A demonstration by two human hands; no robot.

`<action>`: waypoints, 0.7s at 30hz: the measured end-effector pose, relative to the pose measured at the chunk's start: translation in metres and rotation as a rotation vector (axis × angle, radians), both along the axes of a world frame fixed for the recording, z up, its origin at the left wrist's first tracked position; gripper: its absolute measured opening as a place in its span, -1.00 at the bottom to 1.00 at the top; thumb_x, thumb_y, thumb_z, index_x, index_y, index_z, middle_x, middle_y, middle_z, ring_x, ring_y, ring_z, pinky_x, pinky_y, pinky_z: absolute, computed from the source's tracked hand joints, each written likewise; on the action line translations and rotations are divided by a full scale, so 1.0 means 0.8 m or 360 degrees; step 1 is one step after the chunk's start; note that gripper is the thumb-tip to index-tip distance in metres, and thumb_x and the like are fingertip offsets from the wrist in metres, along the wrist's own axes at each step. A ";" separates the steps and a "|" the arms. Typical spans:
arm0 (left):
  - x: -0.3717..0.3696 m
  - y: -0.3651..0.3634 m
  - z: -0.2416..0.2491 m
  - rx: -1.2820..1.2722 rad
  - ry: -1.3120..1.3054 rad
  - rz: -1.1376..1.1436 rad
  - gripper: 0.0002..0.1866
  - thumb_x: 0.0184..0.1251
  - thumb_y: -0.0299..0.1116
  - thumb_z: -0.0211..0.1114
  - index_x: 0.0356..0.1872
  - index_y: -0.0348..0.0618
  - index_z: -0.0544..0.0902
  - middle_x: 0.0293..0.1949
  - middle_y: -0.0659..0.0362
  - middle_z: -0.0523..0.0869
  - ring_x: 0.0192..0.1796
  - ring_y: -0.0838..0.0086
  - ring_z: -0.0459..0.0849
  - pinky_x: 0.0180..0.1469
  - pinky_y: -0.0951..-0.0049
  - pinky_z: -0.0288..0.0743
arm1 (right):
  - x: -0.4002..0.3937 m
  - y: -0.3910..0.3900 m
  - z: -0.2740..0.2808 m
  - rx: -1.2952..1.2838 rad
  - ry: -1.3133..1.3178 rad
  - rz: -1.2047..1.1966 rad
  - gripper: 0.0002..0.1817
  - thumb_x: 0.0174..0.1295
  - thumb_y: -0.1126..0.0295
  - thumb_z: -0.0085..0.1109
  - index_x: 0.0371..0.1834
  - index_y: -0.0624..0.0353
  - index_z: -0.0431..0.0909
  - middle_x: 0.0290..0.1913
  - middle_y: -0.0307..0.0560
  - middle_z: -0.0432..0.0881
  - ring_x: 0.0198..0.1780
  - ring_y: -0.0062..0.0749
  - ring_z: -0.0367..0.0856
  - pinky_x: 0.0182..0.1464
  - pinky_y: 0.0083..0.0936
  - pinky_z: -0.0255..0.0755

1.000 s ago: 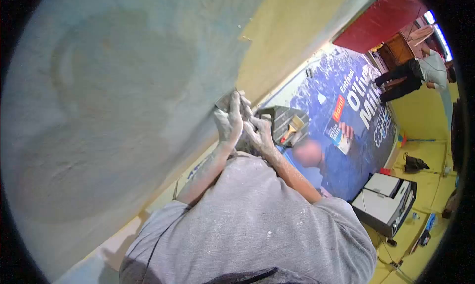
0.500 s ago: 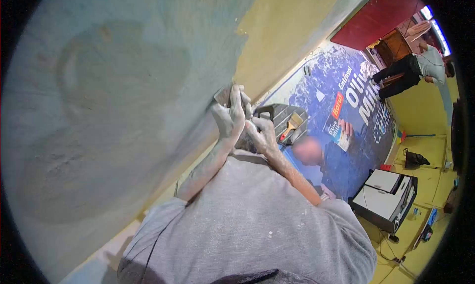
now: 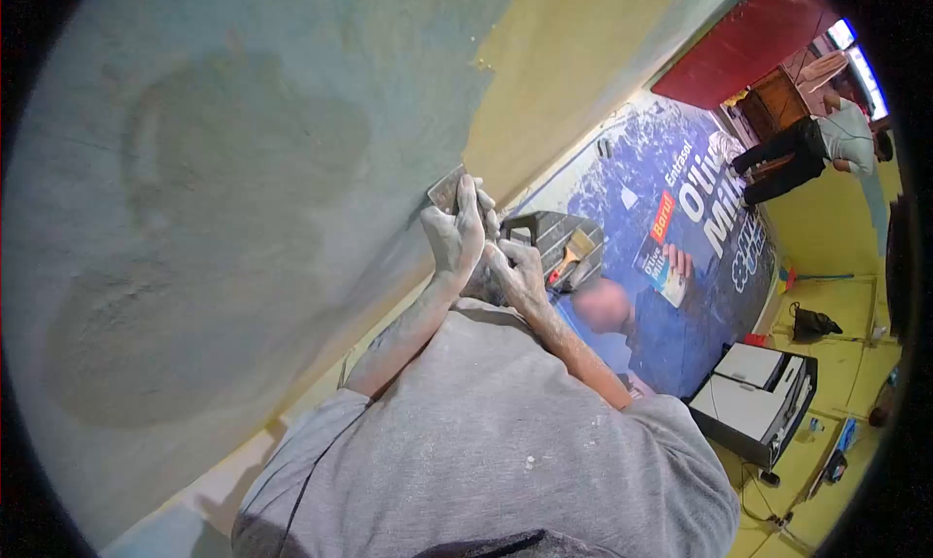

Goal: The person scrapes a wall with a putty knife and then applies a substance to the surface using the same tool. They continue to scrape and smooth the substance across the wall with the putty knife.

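My left hand [image 3: 455, 226], coated in whitish dust, is closed round a flat metal scraper blade [image 3: 446, 189] close to the grey-green wall [image 3: 292, 169]. Just right of it and slightly lower, my right hand [image 3: 517, 271] has its fingers curled; what they grip, perhaps a handle, is too hidden to name. The two hands nearly touch. Beyond them on the floor sits a dark ridged tray [image 3: 552, 229] with a paintbrush [image 3: 577, 250] lying in it.
A printed banner [image 3: 719, 179] covers the floor. Another person [image 3: 844, 135] bends over at the upper right. A black-and-white cabinet [image 3: 743, 402] stands at the right, near cables. A red panel [image 3: 739, 43] is at the top.
The scraper blade has tilted and more of its face shows beside the fingers of my left hand. Both hands stay in nearly the same place. The view has shifted slightly.
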State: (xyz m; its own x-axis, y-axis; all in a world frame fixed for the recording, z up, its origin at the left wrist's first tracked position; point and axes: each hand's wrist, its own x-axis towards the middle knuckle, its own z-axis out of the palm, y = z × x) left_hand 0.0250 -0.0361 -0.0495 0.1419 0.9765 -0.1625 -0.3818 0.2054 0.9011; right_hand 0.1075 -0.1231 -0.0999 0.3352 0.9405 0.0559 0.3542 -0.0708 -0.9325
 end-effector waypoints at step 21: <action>0.004 0.000 0.157 0.0403 -0.0369 -0.0110 -0.80 0.54 -0.39 0.06 -0.03 -0.29 0.54 -0.48 0.15 0.64 -0.58 0.54 0.59 -0.59 0.55 0.43 | 0.018 -0.008 0.148 0.0691 -0.0214 0.0097 -0.40 0.16 0.45 0.30 0.32 0.29 0.42 -0.61 -0.17 0.51 -0.64 -0.63 0.32 -0.49 -0.62 0.32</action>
State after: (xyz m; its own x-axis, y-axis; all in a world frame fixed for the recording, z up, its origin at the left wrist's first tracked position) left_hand 0.0282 -0.0358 0.0758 0.2141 0.9684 0.1280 -0.5753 0.0191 0.8177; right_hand 0.1216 -0.1291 0.0182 0.2427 0.8382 0.4884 0.4657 0.3410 -0.8166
